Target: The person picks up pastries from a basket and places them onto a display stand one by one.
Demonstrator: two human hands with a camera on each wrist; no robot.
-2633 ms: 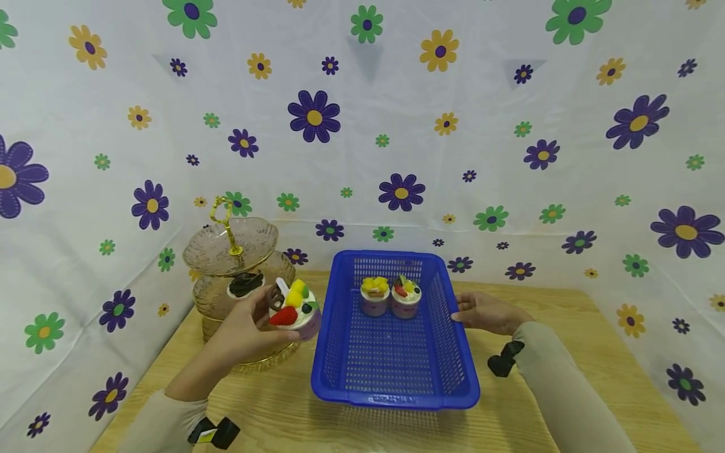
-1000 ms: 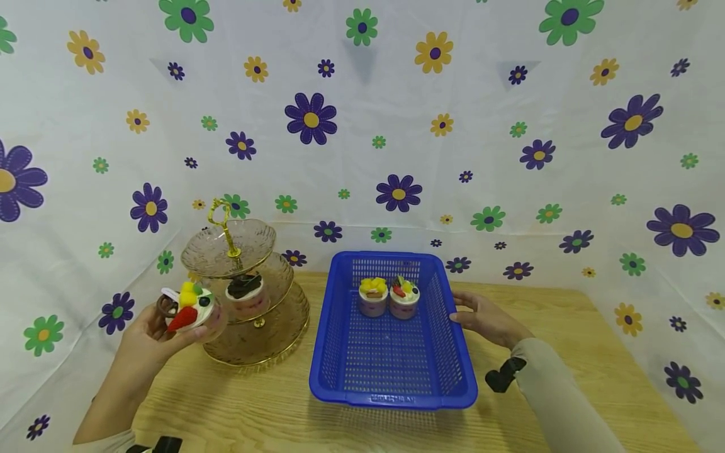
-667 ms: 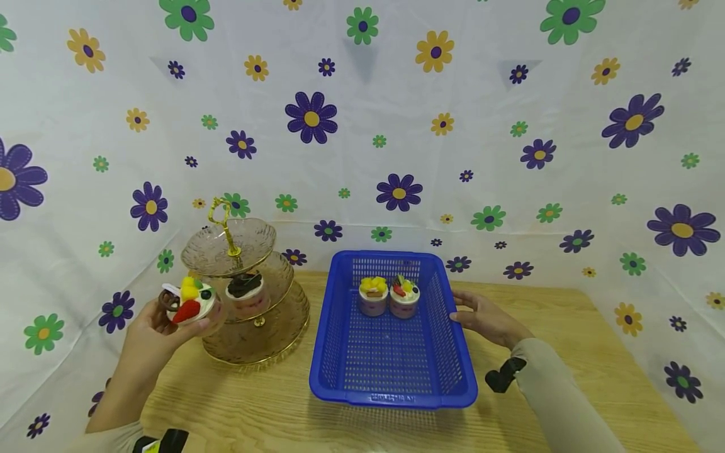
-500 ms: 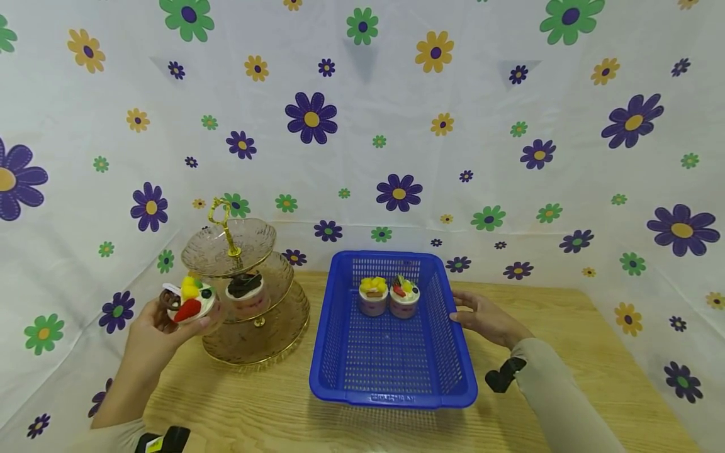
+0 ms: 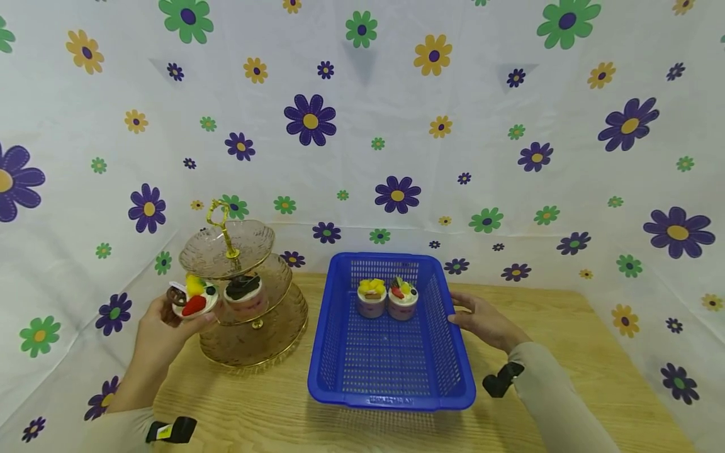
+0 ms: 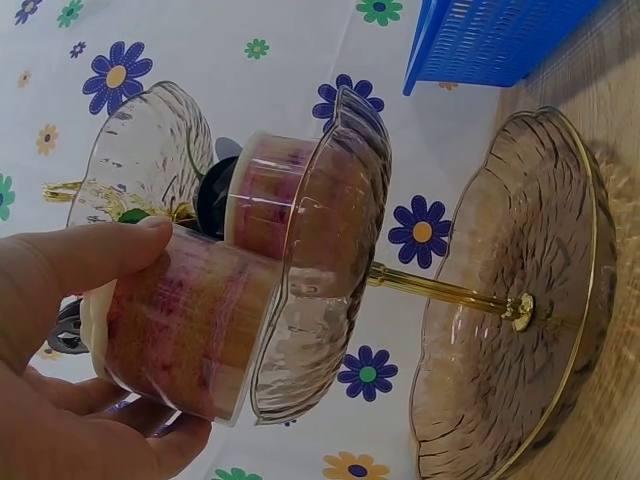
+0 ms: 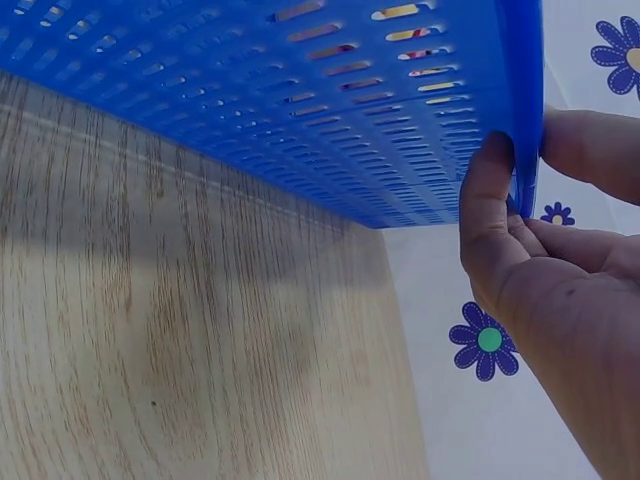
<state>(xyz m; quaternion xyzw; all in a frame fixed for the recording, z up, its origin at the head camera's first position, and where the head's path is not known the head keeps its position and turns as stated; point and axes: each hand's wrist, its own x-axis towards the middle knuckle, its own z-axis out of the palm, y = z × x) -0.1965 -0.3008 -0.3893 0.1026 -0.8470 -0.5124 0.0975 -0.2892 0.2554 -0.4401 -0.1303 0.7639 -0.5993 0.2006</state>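
Observation:
My left hand (image 5: pixel 161 333) grips a clear dessert cup (image 5: pixel 195 304) topped with a strawberry, yellow fruit and a chocolate ring. It holds the cup at the left side of the middle plate of a three-tier stand (image 5: pixel 255 343). In the left wrist view, the base of this layered cake cup (image 6: pixel 185 320) is against or very near that plate; contact is unclear. A cup with dark chocolate topping (image 5: pixel 246 297) sits on the same plate. My right hand (image 5: pixel 487 322) pinches the right rim of a blue basket (image 5: pixel 391 401), with thumb and fingers on either side (image 7: pixel 560 280).
Two fruit-topped cups, one with yellow pieces (image 5: pixel 372 301) and one with a strawberry (image 5: pixel 402 302), stand side by side near the basket's far end. The stand has a gold handle (image 5: pixel 218 214) on top. A flowered cloth (image 5: pixel 362 157) hangs behind the wooden table (image 5: pixel 255 415).
The left hand has carried the fruit-topped cup from beside the basket leftward to the stand, then slightly right and inward at the middle plate. The right hand keeps its hold on the basket rim.

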